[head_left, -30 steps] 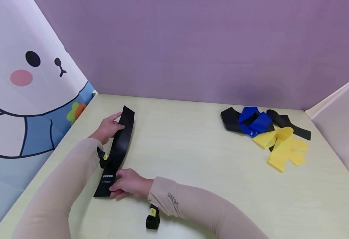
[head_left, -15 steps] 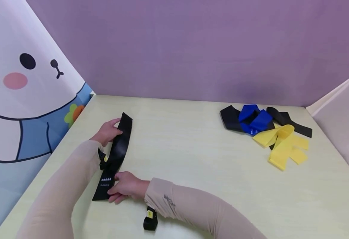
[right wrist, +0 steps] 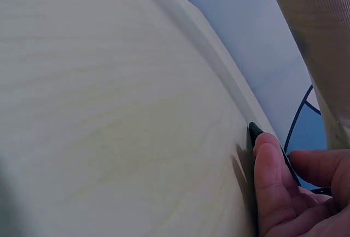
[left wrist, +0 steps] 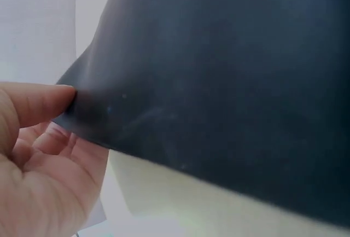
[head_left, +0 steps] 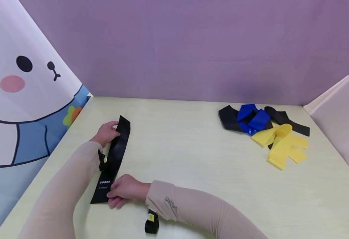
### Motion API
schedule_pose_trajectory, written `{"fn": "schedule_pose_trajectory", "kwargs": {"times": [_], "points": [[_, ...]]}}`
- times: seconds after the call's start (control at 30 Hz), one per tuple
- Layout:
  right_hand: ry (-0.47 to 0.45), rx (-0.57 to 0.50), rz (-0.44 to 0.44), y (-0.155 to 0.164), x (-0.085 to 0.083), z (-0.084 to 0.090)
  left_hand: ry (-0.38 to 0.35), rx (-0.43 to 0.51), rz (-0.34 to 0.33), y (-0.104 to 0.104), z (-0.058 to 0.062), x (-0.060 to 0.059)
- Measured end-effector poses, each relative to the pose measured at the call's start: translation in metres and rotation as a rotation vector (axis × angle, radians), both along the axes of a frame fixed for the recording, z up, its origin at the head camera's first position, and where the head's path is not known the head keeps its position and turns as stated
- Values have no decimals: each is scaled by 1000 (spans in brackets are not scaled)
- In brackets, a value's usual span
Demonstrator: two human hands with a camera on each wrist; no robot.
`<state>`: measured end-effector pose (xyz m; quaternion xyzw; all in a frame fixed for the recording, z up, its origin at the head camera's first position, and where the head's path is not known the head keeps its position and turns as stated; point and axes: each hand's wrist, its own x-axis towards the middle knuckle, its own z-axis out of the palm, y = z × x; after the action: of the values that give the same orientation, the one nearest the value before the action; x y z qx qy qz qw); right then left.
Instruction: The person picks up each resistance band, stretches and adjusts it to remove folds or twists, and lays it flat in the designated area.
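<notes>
A long black resistance band [head_left: 114,155] lies stretched on the pale table [head_left: 192,159], running from near left to farther back. My left hand [head_left: 105,132] pinches its far end; the left wrist view shows the thumb [left wrist: 38,103] on the band [left wrist: 229,78] and fingers under it. My right hand [head_left: 123,194] holds the near end by the white printed dots, fingers curled over the edge; the right wrist view shows the fingers [right wrist: 273,182] against the band's thin edge [right wrist: 255,130] on the table.
A pile of black, blue [head_left: 252,119] and yellow bands [head_left: 282,144] lies at the back right. A purple wall stands behind, a cartoon panel [head_left: 22,99] on the left, a pale panel on the right. Wrist camera straps [head_left: 151,222] hang under my sleeves.
Both hands and the black band have shifted slightly towards me and lower onto the table. The pile at the right has not moved.
</notes>
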<state>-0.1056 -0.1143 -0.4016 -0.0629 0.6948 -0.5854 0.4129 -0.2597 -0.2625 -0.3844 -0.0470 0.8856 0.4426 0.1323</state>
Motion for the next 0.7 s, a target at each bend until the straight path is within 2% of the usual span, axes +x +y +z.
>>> {"fn": "schedule_pose_trajectory", "kwargs": {"times": [0.2,0.3,0.47,0.7], "points": [[13,4,6,0,2,-1,-19,54,-49,-5,-2,-4],[19,3,-1,2,1,-2,-1,46,-37,-3,-3,-5],[52,27,6,7,-2,1,11,-25,-31,-2,-2,-6],[109,54,77,28,-15,9,-45,-118,-92,-2,12,-9]]}}
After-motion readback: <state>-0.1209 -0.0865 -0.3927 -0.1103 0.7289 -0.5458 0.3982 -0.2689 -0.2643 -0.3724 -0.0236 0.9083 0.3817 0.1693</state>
